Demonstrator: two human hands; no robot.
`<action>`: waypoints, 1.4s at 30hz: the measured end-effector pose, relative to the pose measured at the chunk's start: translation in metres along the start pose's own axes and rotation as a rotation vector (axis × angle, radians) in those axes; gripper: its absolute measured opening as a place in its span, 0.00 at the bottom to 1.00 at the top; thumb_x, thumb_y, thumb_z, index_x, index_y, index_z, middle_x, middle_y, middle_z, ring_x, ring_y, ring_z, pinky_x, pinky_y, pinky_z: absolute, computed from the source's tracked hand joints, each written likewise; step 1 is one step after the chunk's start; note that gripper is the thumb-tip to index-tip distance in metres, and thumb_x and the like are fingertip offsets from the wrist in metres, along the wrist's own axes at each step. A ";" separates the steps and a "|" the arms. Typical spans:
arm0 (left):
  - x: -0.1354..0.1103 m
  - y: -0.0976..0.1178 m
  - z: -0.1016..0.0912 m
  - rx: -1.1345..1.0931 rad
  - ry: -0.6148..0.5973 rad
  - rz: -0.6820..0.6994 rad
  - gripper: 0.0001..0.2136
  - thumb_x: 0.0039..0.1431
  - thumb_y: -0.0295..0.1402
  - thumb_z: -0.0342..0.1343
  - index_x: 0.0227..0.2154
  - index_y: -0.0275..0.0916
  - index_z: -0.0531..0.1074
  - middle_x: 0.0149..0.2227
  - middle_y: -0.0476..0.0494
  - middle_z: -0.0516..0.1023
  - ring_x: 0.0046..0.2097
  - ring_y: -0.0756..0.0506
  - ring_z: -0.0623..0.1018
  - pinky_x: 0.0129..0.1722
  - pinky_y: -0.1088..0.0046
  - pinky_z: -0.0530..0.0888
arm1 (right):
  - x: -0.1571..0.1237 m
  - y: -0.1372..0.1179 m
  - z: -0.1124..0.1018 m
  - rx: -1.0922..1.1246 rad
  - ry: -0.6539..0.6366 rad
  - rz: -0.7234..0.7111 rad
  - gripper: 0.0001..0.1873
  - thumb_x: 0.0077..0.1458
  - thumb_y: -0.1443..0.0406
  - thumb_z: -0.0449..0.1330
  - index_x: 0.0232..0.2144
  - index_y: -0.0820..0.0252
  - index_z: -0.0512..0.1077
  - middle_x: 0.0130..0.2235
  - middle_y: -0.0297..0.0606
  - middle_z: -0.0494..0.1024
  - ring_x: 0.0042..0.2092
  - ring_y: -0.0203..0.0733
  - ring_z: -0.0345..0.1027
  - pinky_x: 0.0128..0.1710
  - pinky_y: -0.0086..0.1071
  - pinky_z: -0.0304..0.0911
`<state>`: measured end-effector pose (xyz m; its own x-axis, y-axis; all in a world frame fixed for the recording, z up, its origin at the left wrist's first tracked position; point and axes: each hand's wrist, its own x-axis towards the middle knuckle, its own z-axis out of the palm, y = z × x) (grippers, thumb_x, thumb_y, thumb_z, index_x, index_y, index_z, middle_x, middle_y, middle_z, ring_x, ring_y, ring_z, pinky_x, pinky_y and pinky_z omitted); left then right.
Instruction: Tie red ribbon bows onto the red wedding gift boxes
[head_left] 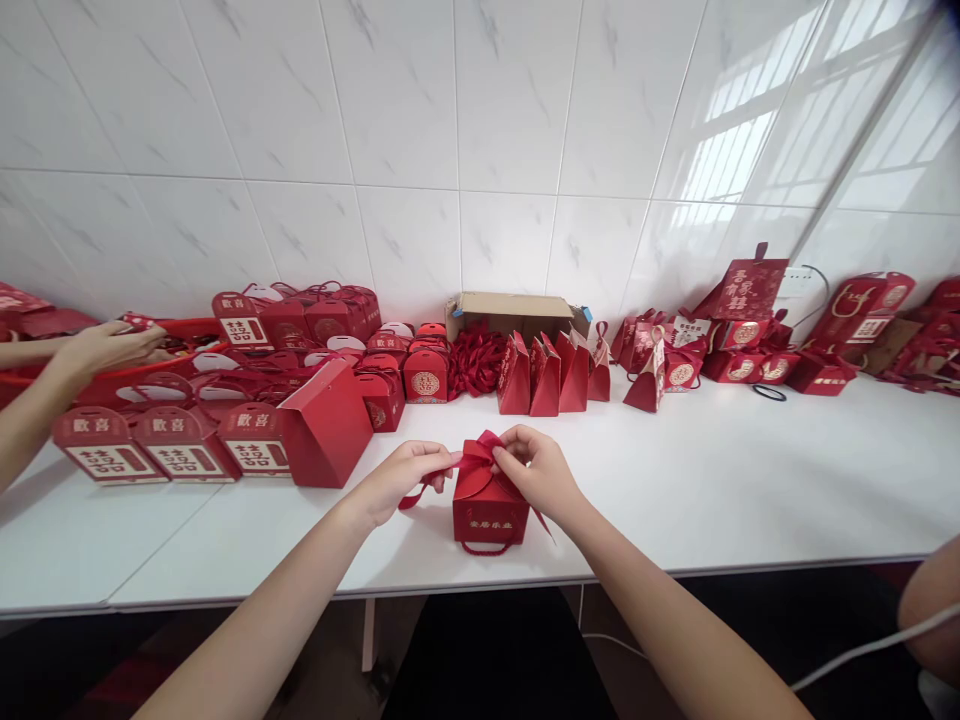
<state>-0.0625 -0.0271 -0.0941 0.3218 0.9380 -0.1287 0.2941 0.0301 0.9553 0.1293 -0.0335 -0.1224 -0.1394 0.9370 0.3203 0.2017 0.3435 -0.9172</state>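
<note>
A small red gift box [487, 505] with gold print stands near the front edge of the white table [750, 480]. A red ribbon [475, 455] is looped over its top. My left hand [401, 478] pinches the ribbon's left side, and a loose tail hangs below the fingers. My right hand [536, 468] pinches the ribbon just right of the knot. Both hands rest close above the box's lid.
Rows of red gift boxes [180, 440] fill the left of the table, where another person's hands [105, 345] reach in. A cardboard box [514, 312] holding red ribbons sits by the wall. Folded red bags [551, 375] and more boxes [742, 350] line the back right.
</note>
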 end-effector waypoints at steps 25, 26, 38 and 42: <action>0.014 0.025 -0.003 0.233 -0.087 0.230 0.14 0.48 0.43 0.61 0.33 0.39 0.78 0.36 0.43 0.80 0.42 0.42 0.76 0.42 0.67 0.72 | -0.005 -0.001 0.002 -0.038 -0.037 -0.110 0.17 0.56 0.55 0.54 0.21 0.59 0.68 0.24 0.36 0.73 0.27 0.38 0.64 0.28 0.31 0.58; 0.011 0.020 -0.002 0.235 -0.062 0.222 0.13 0.48 0.42 0.62 0.32 0.39 0.78 0.35 0.43 0.80 0.40 0.42 0.77 0.41 0.67 0.72 | -0.006 -0.001 0.003 -0.056 -0.023 -0.116 0.17 0.56 0.55 0.54 0.20 0.59 0.68 0.23 0.35 0.72 0.27 0.38 0.64 0.28 0.31 0.58; 0.002 -0.006 0.030 0.192 0.231 0.492 0.07 0.53 0.36 0.56 0.28 0.38 0.71 0.32 0.45 0.77 0.36 0.46 0.76 0.39 0.70 0.73 | -0.005 -0.001 0.009 -0.053 0.156 -0.133 0.05 0.53 0.62 0.56 0.31 0.55 0.63 0.26 0.32 0.75 0.28 0.38 0.68 0.30 0.31 0.62; 0.007 -0.011 0.036 0.190 0.323 0.490 0.08 0.52 0.37 0.57 0.26 0.37 0.72 0.29 0.45 0.77 0.33 0.46 0.76 0.35 0.70 0.72 | -0.006 0.000 0.005 -0.163 0.160 -0.194 0.07 0.55 0.63 0.55 0.31 0.57 0.73 0.33 0.39 0.77 0.34 0.41 0.70 0.36 0.34 0.65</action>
<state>-0.0316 -0.0335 -0.1151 0.1800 0.8853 0.4288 0.3460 -0.4651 0.8148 0.1251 -0.0398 -0.1261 -0.0381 0.8467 0.5308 0.3416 0.5102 -0.7893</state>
